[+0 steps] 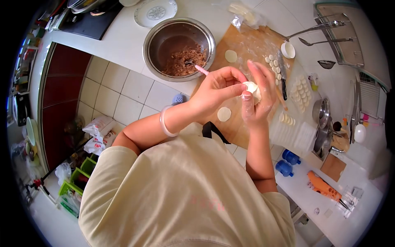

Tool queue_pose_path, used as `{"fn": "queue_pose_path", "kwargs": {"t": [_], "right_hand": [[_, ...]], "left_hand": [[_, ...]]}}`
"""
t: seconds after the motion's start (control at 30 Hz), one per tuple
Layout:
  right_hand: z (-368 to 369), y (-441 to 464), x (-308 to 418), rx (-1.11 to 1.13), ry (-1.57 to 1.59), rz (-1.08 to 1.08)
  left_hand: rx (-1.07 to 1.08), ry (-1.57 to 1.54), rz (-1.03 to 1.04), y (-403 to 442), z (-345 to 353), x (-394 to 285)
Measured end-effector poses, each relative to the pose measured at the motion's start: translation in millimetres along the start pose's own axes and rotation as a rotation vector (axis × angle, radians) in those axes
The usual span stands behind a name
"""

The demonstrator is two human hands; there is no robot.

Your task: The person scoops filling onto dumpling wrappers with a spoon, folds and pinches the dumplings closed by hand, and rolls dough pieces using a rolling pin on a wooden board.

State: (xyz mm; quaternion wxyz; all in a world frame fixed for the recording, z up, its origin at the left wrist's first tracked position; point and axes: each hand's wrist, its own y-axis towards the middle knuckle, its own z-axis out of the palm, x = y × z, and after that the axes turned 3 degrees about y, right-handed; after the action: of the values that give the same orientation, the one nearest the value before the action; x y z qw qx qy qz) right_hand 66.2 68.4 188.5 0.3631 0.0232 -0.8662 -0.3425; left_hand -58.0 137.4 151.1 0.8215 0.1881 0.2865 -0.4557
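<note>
Over a wooden board, my left hand [218,87] pinches a small white dumpling [253,90] by its edge, thumb and forefinger together. From the other side my floury right hand [262,88] grips the same dumpling, its thumb on the near side and the fingers curved behind. The filling inside is hidden. Flat round wrappers lie on the board [240,129], one wrapper [224,114] below my hands and another wrapper [231,56] beyond them. Left of my hands stands a steel bowl [149,49] of brown minced filling [183,59], with a pink-handled utensil [201,70] in it.
Several dough pieces [272,66] lie beside a black-handled knife [284,88] and a rolling pin [281,99]. Farther right are rows of finished dumplings [301,94]. A white cup [288,50] stands at the board's far corner, and a patterned plate [155,12] sits behind the bowl.
</note>
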Motion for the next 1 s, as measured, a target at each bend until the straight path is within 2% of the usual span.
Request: {"fn": "queue_pose_path", "kwargs": {"t": [0.07,0.13,0.2,0.27,0.33,0.4,0.57,0.67,0.73,0.77,0.8,0.87,0.97,1.0], "right_hand": [[-6,-1,0,0.013,0.010,0.010],[-19,1,6,0.083,0.055,0.088],[-30,0,11,0.045,0.025,0.133],[-47,-9,11,0.001,-0.015,0.168],[-61,-28,12,-0.170,0.116,0.171],[-79,-46,13,-0.159,0.074,0.148],[-107,-73,10,-0.195,-0.001,0.111],[-119,-101,3,-0.245,-0.016,0.157],[-119,-125,0,-0.184,0.027,0.294],[-123,-153,-6,-0.186,0.143,0.535],[-124,-157,-6,-0.183,0.145,0.543],[-130,-171,-14,0.002,0.108,0.596],[-131,-199,-34,0.016,0.167,0.631],[-129,-206,-39,0.054,0.188,0.666]], "left_hand": [[0.024,-0.003,-0.023,-1,4,2],[0.056,-0.178,-0.148,2,15,7],[0.066,-0.208,-0.158,2,18,23],[0.037,-0.063,0.052,5,29,38],[0.044,-0.105,0.014,5,32,39],[0.032,0.111,0.221,7,44,43],[0.077,0.167,0.215,11,66,67],[0.091,0.165,0.162,8,71,87],[0.056,0.224,0.042,-1,63,100],[0.070,0.229,0.030,-1,60,117],[0.079,0.296,-0.045,-9,49,125],[0.095,0.376,-0.133,-14,41,147],[0.124,0.709,-0.296,-11,35,173],[0.122,0.707,-0.301,-10,32,180]]}}
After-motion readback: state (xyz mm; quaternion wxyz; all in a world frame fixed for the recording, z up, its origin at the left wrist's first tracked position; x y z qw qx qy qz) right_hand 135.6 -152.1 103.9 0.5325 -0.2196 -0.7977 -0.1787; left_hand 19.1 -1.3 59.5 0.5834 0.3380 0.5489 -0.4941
